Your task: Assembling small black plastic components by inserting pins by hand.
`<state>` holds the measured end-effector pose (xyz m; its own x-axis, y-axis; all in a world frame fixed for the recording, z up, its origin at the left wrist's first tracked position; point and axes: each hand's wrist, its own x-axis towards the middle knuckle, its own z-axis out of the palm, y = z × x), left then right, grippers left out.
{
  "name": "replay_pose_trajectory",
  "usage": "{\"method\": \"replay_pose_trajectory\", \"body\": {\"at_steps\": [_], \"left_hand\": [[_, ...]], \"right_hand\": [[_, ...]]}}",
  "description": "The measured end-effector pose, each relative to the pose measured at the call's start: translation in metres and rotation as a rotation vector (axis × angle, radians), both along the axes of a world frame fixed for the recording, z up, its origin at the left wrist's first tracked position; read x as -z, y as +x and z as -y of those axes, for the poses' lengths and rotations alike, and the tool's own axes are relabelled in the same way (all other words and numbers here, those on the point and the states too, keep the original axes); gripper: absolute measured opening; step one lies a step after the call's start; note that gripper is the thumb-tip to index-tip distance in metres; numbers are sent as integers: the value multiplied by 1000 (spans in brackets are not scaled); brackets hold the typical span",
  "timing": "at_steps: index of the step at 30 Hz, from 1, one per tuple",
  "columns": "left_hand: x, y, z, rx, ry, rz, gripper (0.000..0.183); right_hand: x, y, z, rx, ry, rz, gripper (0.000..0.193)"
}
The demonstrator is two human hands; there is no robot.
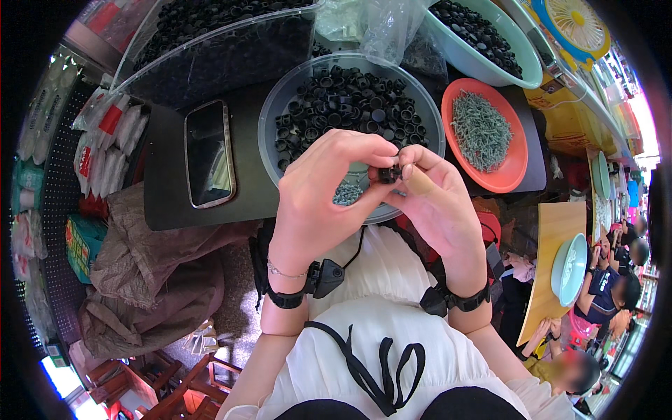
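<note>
Over the near side of a clear round basin, my two hands meet fingertip to fingertip. A small black plastic cap-like part (387, 174) sits between them. My left hand (315, 185) pinches it from the left with thumb and forefinger. From the other side my right hand (441, 199) closes thumb and fingers on the same part; whether those fingertips also hold something smaller is hidden. Loose black plastic caps (350, 101) heap up in the basin (269, 115). Below the hands, a small pile of silvery screws (347, 193) shows in the basin.
An orange-red plate (518, 157) piled with grey screws (479, 129) stands right of the basin. Left of it, a phone (210, 154) lies on the dark table (164, 168). Behind are a clear bin (238, 63) and a pale green basin (535, 66) of black parts. People sit far right.
</note>
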<state>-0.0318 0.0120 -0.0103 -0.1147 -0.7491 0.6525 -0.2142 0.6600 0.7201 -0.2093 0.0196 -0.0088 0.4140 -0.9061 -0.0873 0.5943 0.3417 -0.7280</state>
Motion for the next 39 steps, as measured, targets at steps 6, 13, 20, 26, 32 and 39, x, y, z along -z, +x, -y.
{"method": "replay_pose_trajectory", "body": {"at_steps": [6, 13, 20, 26, 32, 39], "left_hand": [[-2, -3, 1, -26, -23, 18, 41], [-1, -5, 1, -53, -38, 38, 42], [-1, -6, 0, -50, -15, 45, 45], [-3, -9, 0, -34, -4, 10, 42], [-6, -11, 1, -24, 190, 59, 56], [7, -5, 1, -38, 374, 346, 62]], "right_hand": [[4, 2, -3, 33, 13, 10, 16], [9, 4, -4, 79, 3, -13, 16], [13, 3, -2, 115, -22, 12, 14], [11, -4, 1, 82, -42, 12, 19], [-17, -36, 29, 288, -276, -562, 23], [-48, -166, 124, 823, -539, -1589, 37]]}}
